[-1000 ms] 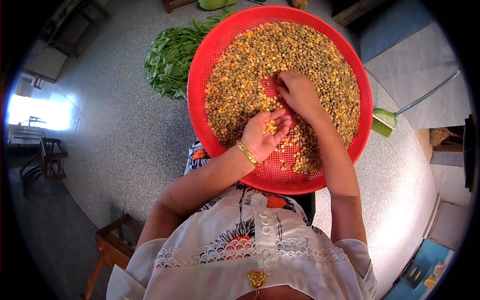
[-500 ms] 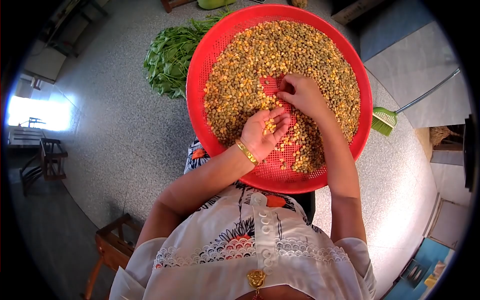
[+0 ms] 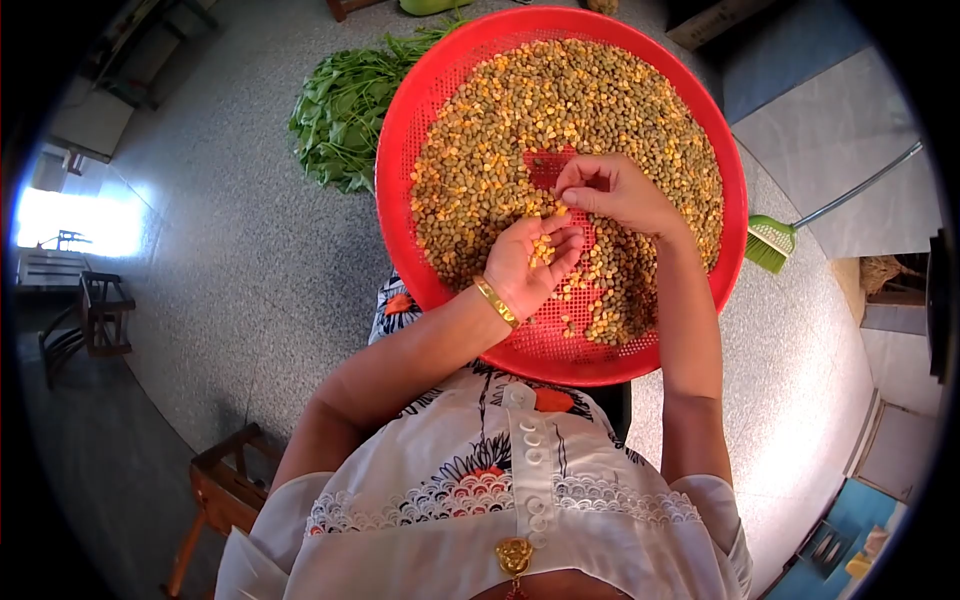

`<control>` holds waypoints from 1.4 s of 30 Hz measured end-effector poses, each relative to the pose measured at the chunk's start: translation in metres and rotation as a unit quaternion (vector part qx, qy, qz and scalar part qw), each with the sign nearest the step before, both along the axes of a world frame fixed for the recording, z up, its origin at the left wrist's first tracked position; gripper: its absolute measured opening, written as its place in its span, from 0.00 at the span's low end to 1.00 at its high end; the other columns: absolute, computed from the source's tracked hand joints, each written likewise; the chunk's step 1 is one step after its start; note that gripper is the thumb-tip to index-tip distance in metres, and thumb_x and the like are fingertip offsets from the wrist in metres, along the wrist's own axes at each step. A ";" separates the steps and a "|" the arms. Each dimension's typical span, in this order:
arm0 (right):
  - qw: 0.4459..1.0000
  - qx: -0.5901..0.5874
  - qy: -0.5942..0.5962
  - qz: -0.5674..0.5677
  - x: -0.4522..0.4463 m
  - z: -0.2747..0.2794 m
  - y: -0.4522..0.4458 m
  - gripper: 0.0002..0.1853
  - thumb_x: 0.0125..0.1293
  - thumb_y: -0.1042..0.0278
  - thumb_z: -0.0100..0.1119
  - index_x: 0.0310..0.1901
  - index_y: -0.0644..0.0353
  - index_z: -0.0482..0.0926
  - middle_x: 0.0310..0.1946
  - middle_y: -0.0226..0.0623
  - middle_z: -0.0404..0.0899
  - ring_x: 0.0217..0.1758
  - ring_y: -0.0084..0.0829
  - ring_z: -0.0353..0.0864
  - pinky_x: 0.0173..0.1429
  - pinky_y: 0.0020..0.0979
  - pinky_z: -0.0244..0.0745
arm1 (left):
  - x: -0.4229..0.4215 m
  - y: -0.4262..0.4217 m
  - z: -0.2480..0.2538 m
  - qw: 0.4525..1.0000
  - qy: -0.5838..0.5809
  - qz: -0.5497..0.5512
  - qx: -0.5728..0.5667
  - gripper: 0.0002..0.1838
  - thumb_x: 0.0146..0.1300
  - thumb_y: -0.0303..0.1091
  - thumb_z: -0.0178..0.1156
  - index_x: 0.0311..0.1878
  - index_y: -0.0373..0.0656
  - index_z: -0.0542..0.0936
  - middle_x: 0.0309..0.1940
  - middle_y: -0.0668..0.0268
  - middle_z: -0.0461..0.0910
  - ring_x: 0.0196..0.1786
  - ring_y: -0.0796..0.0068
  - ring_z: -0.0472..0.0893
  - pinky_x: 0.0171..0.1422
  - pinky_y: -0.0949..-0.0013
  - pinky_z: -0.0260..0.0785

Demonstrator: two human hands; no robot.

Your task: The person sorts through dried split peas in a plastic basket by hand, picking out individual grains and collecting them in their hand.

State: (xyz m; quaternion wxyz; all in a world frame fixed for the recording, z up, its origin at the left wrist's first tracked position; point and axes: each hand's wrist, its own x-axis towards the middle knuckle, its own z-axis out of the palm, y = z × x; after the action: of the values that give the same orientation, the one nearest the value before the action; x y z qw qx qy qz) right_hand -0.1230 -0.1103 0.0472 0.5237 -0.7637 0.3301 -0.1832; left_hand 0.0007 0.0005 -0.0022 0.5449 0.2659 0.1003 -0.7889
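Note:
A round red sieve tray [image 3: 398, 130] rests over my lap, spread with green-brown and yellow split beans [image 3: 480, 130]. My left hand [image 3: 528, 265] is palm up over the tray's lower middle, its fingers curled round a small pile of yellow split beans [image 3: 541, 250]. Just above and to the right, my right hand [image 3: 615, 192] has thumb and forefinger pinched together near the left fingertips; whatever is between them is too small to make out. Bare red mesh shows between and below the hands.
Leafy greens [image 3: 345, 120] lie on the floor left of the tray. On the right is a green broom [image 3: 770, 242]. A wooden stool [image 3: 225, 485] stands at lower left, a small chair [image 3: 105, 315] at far left. Part of a green gourd [image 3: 430, 5] shows at the top.
My right hand has moved down and right from the upper bare patch, closer to my left fingertips, and its pinch now shows more clearly. The left hand has hardly moved.

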 end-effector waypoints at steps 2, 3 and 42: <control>0.996 0.077 -0.034 0.020 0.002 -0.002 0.001 0.05 0.51 0.73 0.58 0.30 0.63 0.75 0.22 0.35 0.74 0.25 0.22 0.71 0.32 0.23 0.67 | 0.000 0.000 0.004 1.000 0.001 0.009 0.008 0.16 0.64 0.33 0.42 0.48 0.32 0.72 0.40 0.59 0.74 0.44 0.69 0.75 0.50 0.71 0.70; 0.999 -0.020 0.031 -0.012 0.004 -0.007 0.000 0.06 0.52 0.72 0.58 0.30 0.63 0.74 0.22 0.33 0.73 0.26 0.21 0.70 0.32 0.23 0.66 | 0.000 0.001 0.005 1.000 0.001 0.008 0.009 0.16 0.64 0.33 0.42 0.48 0.32 0.72 0.40 0.59 0.74 0.44 0.69 0.75 0.50 0.71 0.70; 0.922 -0.380 0.075 -0.001 0.037 -0.037 -0.002 0.07 0.50 0.73 0.58 0.32 0.61 0.73 0.29 0.39 0.72 0.35 0.42 0.73 0.39 0.38 0.70 | -0.004 0.004 0.007 0.998 -0.035 0.030 0.034 0.11 0.63 0.29 0.45 0.44 0.33 0.71 0.39 0.60 0.72 0.43 0.72 0.73 0.48 0.72 0.71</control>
State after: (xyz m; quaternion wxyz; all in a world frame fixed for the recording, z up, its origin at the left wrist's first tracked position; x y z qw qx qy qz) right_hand -0.0863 -0.1125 0.0098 0.1682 -0.9163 0.2750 -0.2378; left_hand -0.0038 0.0050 0.0049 0.5623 0.3091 0.1160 -0.7582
